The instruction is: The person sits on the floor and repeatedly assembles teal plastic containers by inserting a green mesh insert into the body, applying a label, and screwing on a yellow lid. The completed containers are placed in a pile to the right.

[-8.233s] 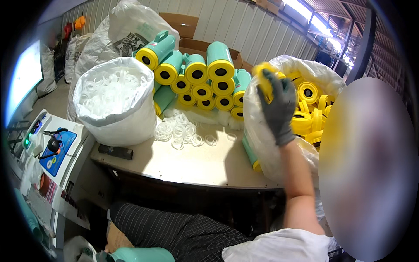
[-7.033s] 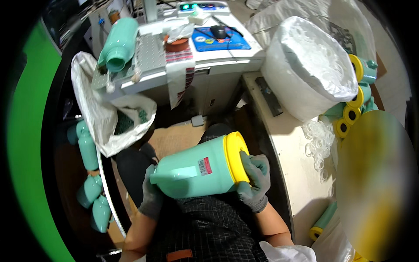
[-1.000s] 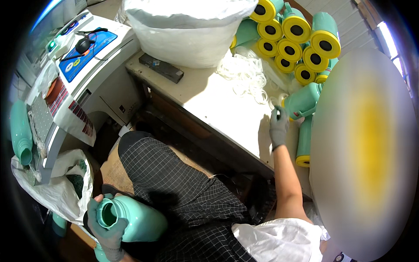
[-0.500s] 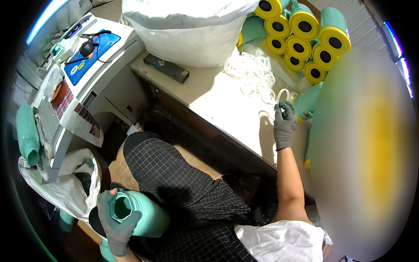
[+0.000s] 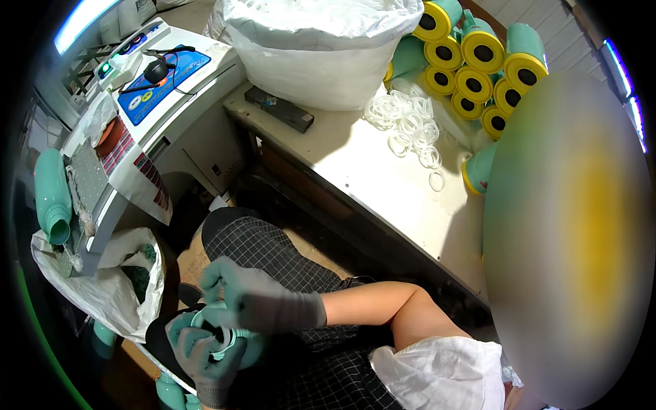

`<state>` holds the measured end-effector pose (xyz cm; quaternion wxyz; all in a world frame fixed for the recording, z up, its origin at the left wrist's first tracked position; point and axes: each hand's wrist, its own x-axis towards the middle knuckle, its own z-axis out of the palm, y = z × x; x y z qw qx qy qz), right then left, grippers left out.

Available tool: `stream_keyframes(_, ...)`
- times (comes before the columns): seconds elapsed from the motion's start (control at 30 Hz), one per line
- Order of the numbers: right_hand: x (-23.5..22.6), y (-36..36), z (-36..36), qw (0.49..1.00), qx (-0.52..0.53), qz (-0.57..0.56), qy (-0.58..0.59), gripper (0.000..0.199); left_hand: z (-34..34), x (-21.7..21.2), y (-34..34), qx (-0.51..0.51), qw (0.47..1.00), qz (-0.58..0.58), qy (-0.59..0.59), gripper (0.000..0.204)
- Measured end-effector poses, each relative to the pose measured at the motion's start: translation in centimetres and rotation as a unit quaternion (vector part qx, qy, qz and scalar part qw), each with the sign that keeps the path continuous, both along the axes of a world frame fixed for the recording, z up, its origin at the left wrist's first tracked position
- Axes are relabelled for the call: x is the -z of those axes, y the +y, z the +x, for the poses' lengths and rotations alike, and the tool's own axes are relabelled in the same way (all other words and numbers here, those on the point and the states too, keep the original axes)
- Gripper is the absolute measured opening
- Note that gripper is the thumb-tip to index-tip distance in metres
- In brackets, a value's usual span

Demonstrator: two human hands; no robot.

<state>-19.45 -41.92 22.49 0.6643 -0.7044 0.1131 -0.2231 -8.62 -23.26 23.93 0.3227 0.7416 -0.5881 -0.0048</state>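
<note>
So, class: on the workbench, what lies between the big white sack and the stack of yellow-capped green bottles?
In the head view, a loose heap of clear plastic rings lies on the workbench between the white sack and the yellow-capped bottles.

A pale desk [image 5: 383, 171] is seen at upper right. On it are set a large white sack [image 5: 321, 48], a dark flat box [image 5: 279, 109] just beside it, scattered clear plastic rings [image 5: 410, 126], and stacked green bottles with yellow caps [image 5: 478, 61].
</note>
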Motion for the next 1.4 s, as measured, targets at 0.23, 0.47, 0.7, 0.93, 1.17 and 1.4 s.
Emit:
stream_keyframes(0.23, 1.6, 0.2, -0.4, 0.885, -0.058, -0.438, -0.145, 0.033, -0.5, -1.2, -0.9, 0.001, 1.000, -0.009, 0.009, 0.025)
stream_keyframes(0.47, -0.1, -0.7, -1.9, 0.884, -0.253, -0.392, 0.014, 0.046, 2.4, 0.1, -0.8, 0.076, 0.996, 0.048, 0.001, 0.035)
stream_keyframes(0.7, -1.9, 1.8, -0.1, 0.920, -0.162, -0.358, 0.003, 0.038, 2.8, -3.1, -0.4, -0.011, 0.988, 0.091, -0.127, 0.040)
stream_keyframes(0.93, -0.7, 1.7, 0.5, 0.886, -0.142, -0.441, -0.035, 0.031, 4.3, -7.6, -3.9, 0.023, 0.952, 0.234, -0.195, 0.028)
stream_keyframes(1.17, -0.4, 2.0, -0.5, 0.905, -0.123, -0.405, -0.051, 0.033, 5.8, -6.9, -5.1, 0.164, 0.918, 0.352, -0.082, 0.016)
stream_keyframes(1.4, 1.6, 0.3, -3.6, 0.906, -0.053, -0.410, -0.088, 0.040, 5.4, -4.6, -6.2, 0.159, 0.963, 0.179, 0.123, 0.030)
